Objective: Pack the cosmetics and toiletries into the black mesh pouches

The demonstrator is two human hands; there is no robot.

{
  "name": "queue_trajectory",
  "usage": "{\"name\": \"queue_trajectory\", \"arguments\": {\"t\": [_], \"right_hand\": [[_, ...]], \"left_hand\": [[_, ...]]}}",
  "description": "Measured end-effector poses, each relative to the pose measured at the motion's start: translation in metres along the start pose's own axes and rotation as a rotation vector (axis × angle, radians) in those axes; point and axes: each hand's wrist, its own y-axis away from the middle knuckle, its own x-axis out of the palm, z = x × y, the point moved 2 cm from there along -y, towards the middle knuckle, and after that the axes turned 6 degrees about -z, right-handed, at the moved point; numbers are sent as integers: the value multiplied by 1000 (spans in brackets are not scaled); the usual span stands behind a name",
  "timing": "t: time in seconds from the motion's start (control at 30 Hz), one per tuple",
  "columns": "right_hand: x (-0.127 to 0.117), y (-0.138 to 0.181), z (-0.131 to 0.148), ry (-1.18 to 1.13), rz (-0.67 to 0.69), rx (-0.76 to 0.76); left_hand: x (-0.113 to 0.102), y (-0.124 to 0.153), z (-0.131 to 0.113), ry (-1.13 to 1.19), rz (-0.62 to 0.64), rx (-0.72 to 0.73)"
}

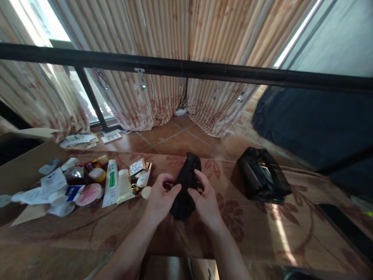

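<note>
Where the hands meet, head view: 2 bare hands flank a long, soft, black cloth pouch (185,196), which points away from the person above the middle of a brown cloth with darker leaf patterns (230,219); whether its underside touches the cloth, I cannot tell.
Left hand (161,197): thumb on top of the pouch, fingers curled at its left edge, pinching the fabric.
Right hand (206,199): thumb on the pouch's near right side, fingers bent along the right edge, also pinching.
Beside the left hand: a round white lid (146,193), with a glittery silver square case (136,168) near it.
Farther left: a pale cream tube (125,186) next to a white tube with green print (110,182), then a round pink container (89,195) and a brown cardboard box (37,157).
Right side: a sheer black bag (250,177), well apart from the hands, and a flat dark slab (348,229) nearer the edge.
Beyond: a black horizontal rail (175,68) before striped beige curtains (163,31) and brown floor tiles (182,138).
</note>
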Motion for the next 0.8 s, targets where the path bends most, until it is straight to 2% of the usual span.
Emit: {"name": "queue_trajectory", "arguments": {"t": [0.17, 0.33, 0.5, 0.67, 0.8], "right_hand": [[2, -1, 3, 26, 28, -86], [-17, -8, 0, 210, -52, -201], [-33, -14, -6, 362, -112, -181], [-25, -11, -3, 338, -106, -147], [-13, -3, 8, 274, -98, -191]], "left_hand": [[-8, -7, -4, -37, 62, 116], [-21, -13, 0, -116, -42, 212], [-26, -11, -2, -195, -46, 245], [-22, -5, -8, -133, 8, 227], [-19, -3, -10, -116, 13, 246]]}}
